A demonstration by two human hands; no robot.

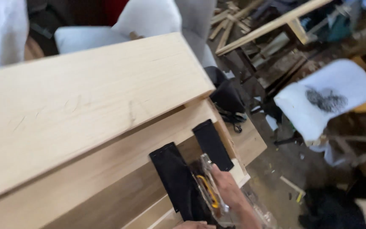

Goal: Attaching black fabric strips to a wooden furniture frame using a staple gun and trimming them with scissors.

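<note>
His right hand [229, 191] is wrapped tight around a staple gun [208, 186], pressed between two black straps [176, 180] near the wooden frame's [85, 97] right end. Scrap timber [272, 25] litters the workshop floor.

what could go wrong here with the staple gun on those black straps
1. The right hand presses the silver and yellow staple gun between two black fabric straps; a slip could miss the strap.
2. The left hand lies close to the tool and could be hit.
3. The pale wooden frame sits above a littered floor, a likely trip hazard.
</note>
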